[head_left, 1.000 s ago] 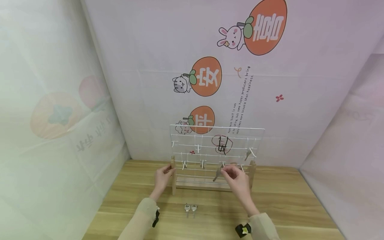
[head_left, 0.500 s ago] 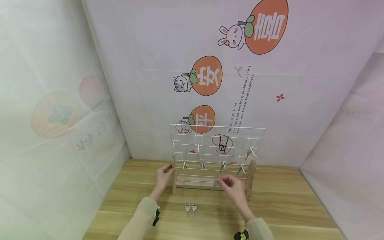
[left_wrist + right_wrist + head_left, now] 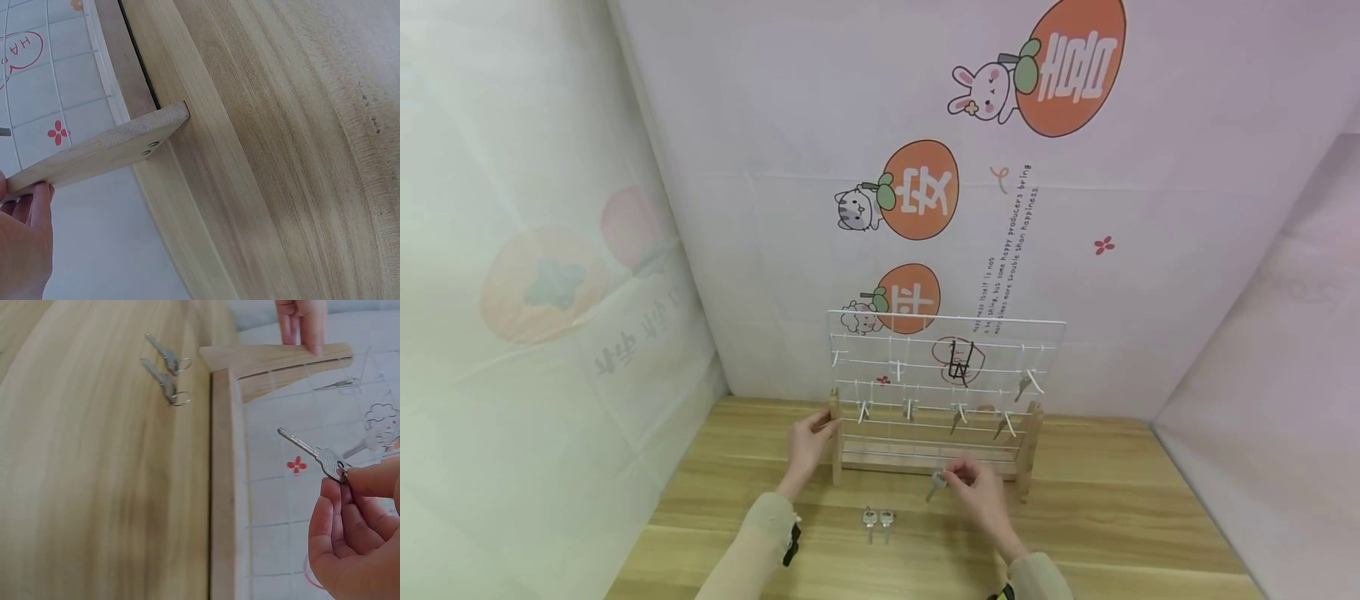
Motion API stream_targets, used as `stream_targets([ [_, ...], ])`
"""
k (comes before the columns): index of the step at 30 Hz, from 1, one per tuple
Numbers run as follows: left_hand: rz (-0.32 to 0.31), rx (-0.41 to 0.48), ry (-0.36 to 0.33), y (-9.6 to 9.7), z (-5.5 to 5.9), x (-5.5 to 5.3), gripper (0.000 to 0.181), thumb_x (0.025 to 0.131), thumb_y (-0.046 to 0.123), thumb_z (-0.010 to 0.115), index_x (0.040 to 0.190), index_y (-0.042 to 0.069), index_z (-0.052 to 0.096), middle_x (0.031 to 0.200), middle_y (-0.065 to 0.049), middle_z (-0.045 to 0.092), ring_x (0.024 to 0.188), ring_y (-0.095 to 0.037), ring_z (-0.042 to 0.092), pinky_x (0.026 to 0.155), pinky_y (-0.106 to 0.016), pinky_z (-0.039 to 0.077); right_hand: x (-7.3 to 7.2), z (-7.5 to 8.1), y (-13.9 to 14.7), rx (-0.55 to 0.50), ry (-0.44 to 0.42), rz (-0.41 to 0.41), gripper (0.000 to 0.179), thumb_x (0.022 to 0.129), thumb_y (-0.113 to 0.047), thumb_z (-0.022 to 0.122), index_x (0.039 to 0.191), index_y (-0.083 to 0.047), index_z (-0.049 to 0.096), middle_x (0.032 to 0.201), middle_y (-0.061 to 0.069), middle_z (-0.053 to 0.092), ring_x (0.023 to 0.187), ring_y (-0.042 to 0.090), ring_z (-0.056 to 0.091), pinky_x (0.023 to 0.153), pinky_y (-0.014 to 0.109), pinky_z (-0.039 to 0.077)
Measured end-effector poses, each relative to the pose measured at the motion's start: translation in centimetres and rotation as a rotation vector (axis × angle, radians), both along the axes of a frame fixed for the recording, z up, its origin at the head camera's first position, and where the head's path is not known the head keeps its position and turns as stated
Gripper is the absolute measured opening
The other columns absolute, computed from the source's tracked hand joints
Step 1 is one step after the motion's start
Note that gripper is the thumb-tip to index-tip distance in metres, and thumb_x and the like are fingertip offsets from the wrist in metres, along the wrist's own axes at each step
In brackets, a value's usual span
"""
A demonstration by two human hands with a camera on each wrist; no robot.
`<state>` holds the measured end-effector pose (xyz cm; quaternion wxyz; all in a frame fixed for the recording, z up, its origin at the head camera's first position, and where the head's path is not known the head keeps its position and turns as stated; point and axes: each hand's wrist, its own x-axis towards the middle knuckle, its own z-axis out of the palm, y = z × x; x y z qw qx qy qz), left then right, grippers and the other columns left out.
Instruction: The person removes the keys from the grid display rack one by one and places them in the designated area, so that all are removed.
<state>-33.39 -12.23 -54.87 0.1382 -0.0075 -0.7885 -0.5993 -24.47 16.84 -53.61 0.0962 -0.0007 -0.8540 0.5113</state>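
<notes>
Two hands, head view: left hand grips the left post of the rack; right hand pinches one held key.
Held key, position: in front of the rack, below hook level, shaft slanting down; near the two loose keys.
Loose keys: side by side on the table, touched by neither hand.
Hanging keys: several on the white hooks; exact count uncertain, too small to tell.
Change, last second: right hand and held key have dropped from hook height to in front of the rack's base; left hand has stayed on its post.
Meaning, judged: held key is clear of the hooks, neither hung nor lying on the table; left hand probably steadies the rack.
Left post, left wrist view: fingers wrap its edge; two screws show near where it meets the base. Right hand out of view.
Held key, right wrist view: gripped at its head by thumb and finger, small ring beside the thumb, shaft pointing away from the palm.
Loose keys, right wrist view: each carries a ring; both lie apart from the rack.
</notes>
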Motion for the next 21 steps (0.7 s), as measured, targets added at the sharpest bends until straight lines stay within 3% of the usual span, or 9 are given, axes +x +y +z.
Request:
stream_targets([
  [7, 0.006, -0.017, -0.002, 0.0, 0.1, 0.1, 0.037, 0.090, 0.013, 0.072, 0.123, -0.003, 0.065, 0.121, -0.024, 0.069, 0.106, -0.037, 0.071, 0.085, -0.036, 0.064, -0.3, -2.1, -0.2, 0.045, -0.055, -0.007, 0.005, 0.087, -0.010, 0.072, 0.088, -0.005, 0.070, 0.083, 0.005, 0.073, 0.070, 0.003, 0.059, 0.062, 0.013, 0.049],
  [21, -0.001, -0.020, 0.002, -0.1, 0.0, 0.2, 0.037, 0.091, 0.016, 0.072, 0.122, -0.003, 0.066, 0.121, -0.024, 0.069, 0.106, -0.037, 0.071, 0.086, -0.037, 0.064, 0.0, -4.6, -1.1, 0.057, -0.065, 0.083, 0.006, 0.085, -0.004, 0.070, 0.089, 0.001, 0.067, 0.080, 0.009, 0.071, 0.066, 0.005, 0.057, 0.055, 0.014, 0.049],
])
